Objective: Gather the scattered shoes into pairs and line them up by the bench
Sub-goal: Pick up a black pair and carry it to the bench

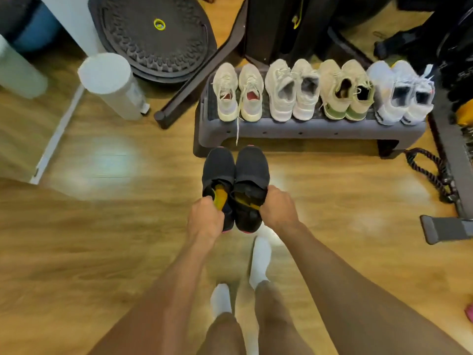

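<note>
Single view only, head-mounted wide-angle, no second camera to overlap with. It looks forward and steeply down from standing height. Wearer's socked feet (259, 262) sit at 6 o'clock, both forearms run up from the bottom edge to frame centre. Wood floor (102, 226) fills most of the frame. The counter (307, 129) lies at about 1 o'clock, near, seen from above and front. Strong barrel distortion at the edges; periphery is blurred.
</note>
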Demonstrator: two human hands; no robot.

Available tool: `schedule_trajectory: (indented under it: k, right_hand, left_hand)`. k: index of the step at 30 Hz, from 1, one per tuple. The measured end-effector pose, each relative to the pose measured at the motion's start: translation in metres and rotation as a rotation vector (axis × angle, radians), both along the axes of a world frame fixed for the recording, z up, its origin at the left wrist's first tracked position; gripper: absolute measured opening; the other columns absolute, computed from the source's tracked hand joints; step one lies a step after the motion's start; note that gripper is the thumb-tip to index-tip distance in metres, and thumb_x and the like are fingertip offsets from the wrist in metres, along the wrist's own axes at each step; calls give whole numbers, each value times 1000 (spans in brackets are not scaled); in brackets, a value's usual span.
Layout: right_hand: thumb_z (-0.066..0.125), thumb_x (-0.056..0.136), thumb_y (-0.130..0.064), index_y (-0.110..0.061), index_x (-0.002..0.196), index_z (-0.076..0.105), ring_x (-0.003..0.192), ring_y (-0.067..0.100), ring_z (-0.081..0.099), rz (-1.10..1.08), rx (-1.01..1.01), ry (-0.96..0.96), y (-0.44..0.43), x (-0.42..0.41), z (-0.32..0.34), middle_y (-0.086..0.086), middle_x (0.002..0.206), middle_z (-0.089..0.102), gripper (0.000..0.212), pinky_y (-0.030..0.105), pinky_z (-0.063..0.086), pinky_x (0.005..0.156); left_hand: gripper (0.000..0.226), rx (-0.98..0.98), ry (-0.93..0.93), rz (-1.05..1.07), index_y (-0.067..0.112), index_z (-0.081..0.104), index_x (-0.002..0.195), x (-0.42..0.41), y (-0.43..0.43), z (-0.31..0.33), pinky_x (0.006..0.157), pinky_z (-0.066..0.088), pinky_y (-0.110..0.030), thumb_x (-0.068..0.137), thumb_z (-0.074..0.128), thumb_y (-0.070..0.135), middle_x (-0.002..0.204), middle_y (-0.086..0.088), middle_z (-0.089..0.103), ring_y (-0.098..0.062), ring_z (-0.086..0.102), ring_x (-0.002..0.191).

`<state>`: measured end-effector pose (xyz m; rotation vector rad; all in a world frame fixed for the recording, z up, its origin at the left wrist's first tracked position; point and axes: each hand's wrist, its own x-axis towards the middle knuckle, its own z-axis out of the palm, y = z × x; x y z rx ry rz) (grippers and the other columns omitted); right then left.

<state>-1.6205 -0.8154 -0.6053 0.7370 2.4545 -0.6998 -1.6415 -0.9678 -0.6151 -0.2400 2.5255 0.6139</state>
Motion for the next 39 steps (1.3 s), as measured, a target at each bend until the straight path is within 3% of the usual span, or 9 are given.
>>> schedule_trajectory:
  k: [4, 9, 13, 17, 20, 25, 31, 35, 39]
  right_hand:
    - [54, 86, -8, -8, 114, 54, 94, 34, 59, 23, -24, -60, 28, -46, -84, 16, 105, 63, 28, 37, 48, 76]
    - [58, 86, -8, -10, 116, 55, 89, 32, 59, 34, -26, -113, 53, -81, -213, 15, 104, 63, 31, 33, 44, 71]
    - [56, 87, -9, -9, 117, 53, 94, 35, 60, 67, -16, -135, 63, -100, -319, 16, 103, 63, 30, 34, 44, 71]
    - [51, 85, -4, -9, 118, 51, 96, 37, 57, 97, -17, -142, 69, -120, -409, 18, 105, 61, 33, 36, 43, 71]
    - [51, 83, -2, -10, 119, 50, 87, 33, 53, 134, -23, -135, 71, -133, -462, 17, 103, 62, 37, 32, 38, 68]
    - [51, 85, -1, -13, 127, 45, 80, 28, 48, 170, -23, -136, 67, -143, -515, 13, 95, 61, 44, 32, 42, 69]
    - [52, 89, -2, -14, 145, 27, 76, 27, 48, 296, -12, -205, 58, -139, -531, 10, 84, 51, 63, 33, 41, 66]
    - [49, 90, -2, -17, 152, 15, 82, 28, 52, 322, -30, -258, 59, -142, -533, 13, 90, 54, 72, 34, 44, 71]
    - [47, 93, -6, -17, 154, 8, 101, 30, 56, 289, -82, -309, 55, -138, -522, 16, 111, 58, 74, 31, 40, 75]
  left_hand:
    - [30, -11, -20, 92, 4, 61, 114, -39, 31, -88, 76, 45, -38, 88, 48, -1, 108, -23, 64, -40, 58, 101]
    - [37, -11, -59, 124, 2, 59, 123, -70, 57, -217, 85, 46, -38, 87, 48, -2, 117, -22, 62, -39, 58, 106]
    - [37, -40, -72, 93, 4, 58, 125, -92, 66, -322, 86, 45, -37, 89, 49, 2, 118, -20, 62, -37, 58, 108]
    - [30, -39, -77, 110, 2, 59, 115, -110, 72, -407, 78, 41, -35, 88, 48, 0, 113, -21, 62, -37, 57, 105]
    - [31, -40, -88, 132, 2, 56, 117, -119, 71, -456, 78, 40, -33, 88, 47, 0, 113, -19, 61, -35, 57, 106]
    - [54, -33, -113, 130, 9, 39, 141, -127, 68, -502, 88, 44, -37, 88, 49, 0, 118, -18, 59, -34, 56, 112]
    - [62, 16, -98, 206, 13, 37, 143, -122, 57, -517, 82, 42, -31, 85, 52, -5, 116, -16, 60, -31, 57, 108]
    - [55, -16, -143, 130, 12, 38, 139, -127, 54, -521, 81, 44, -34, 87, 53, 0, 110, -18, 61, -34, 58, 104]
    - [51, -42, -232, 37, 13, 33, 143, -127, 50, -515, 83, 42, -33, 95, 48, 10, 118, -18, 56, -33, 54, 111]
